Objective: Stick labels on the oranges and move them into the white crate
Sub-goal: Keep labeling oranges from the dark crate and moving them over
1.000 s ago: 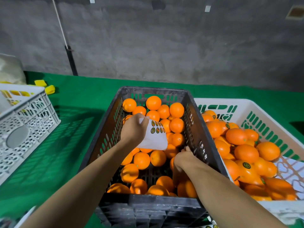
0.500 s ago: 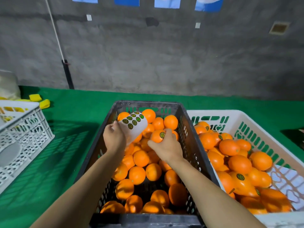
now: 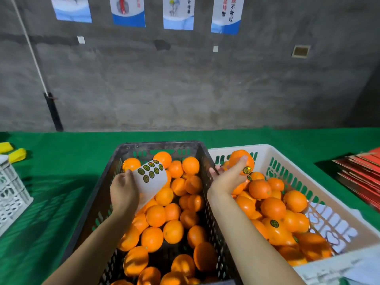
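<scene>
My right hand grips a labelled orange above the far left corner of the white crate; a round sticker shows on the fruit near my thumb. Several oranges fill that crate, some with dark round labels. My left hand holds a white label sheet with several green-and-black stickers over the black crate. The black crate holds several unlabelled oranges.
A green cloth covers the table. Another white crate sits at the left edge, with yellow pieces behind it. Red flat cartons are stacked at the right. A grey wall with posters stands behind.
My right hand lifted an orange out of the black crate, it got a sticker, and the hand carried it right over the white crate. The left hand raised the label sheet slightly. The view tilted up.
</scene>
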Demonstrator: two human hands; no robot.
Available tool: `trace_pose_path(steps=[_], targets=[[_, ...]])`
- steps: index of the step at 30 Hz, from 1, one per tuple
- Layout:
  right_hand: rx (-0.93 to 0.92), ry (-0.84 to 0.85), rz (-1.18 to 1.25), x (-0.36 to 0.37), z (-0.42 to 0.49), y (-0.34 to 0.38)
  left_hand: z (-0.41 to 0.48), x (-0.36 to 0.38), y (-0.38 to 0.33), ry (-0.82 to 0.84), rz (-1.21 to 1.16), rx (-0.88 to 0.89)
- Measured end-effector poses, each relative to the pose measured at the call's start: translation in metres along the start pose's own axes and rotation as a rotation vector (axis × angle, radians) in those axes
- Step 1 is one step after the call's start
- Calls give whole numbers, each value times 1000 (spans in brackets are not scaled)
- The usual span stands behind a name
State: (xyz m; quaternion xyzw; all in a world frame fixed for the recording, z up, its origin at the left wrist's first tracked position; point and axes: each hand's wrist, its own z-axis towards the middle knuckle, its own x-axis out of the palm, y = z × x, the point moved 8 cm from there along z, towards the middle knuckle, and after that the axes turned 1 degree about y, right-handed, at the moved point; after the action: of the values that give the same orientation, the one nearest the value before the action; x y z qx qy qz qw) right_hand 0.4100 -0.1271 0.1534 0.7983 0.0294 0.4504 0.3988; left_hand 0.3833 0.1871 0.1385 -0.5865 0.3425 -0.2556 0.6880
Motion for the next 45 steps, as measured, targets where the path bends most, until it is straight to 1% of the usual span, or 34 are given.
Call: trace_pose_path(steps=[2,4,6,7,8,10,12,13,14,16,20,23,26,30,33,35,39,42,45], targets=[[1,4,7,1,-3,-2,-4,4,-3,31,9,15],[-51,46,-33,5,-3,-1,-8,8,-7,65,17,36],[-117,123,-158,12,-6,1,-10,10,-10,91,24,59],[-146,183,-268,17,-10,-2,-11,11,-11,108,25,71],[-182,264,-409,23,-16,-6,-13,13,-12,130,26,84],[-287,478,-758,36,-33,-19,-16,19,-14,191,21,99],[-478,743,-1129,46,-51,-41,-20,25,-14,263,0,104],[-593,867,-1256,49,-61,-52,-23,27,-14,294,-11,109],[-681,961,-1328,50,-69,-60,-25,28,-16,316,-16,118],[-747,1053,-1391,50,-77,-72,-28,29,-19,345,-15,134],[-785,1074,-1412,48,-84,-77,-30,34,-19,418,-41,104],[-747,1076,-1376,49,-85,-78,-32,38,-19,483,-55,94],[-689,1042,-1328,50,-81,-77,-34,41,-15,534,-54,64],[-671,1021,-1318,49,-76,-79,-36,40,-16,532,-35,77],[-664,1009,-1323,48,-74,-80,-40,41,-26,567,-6,181],[-657,1000,-1341,47,-73,-81,-40,40,-27,546,31,194],[-726,1017,-1373,48,-78,-81,-42,42,-26,534,133,256],[-738,1034,-1362,49,-81,-80,-43,44,-26,542,136,281],[-760,1024,-1340,49,-83,-76,-39,43,-22,524,121,262]])
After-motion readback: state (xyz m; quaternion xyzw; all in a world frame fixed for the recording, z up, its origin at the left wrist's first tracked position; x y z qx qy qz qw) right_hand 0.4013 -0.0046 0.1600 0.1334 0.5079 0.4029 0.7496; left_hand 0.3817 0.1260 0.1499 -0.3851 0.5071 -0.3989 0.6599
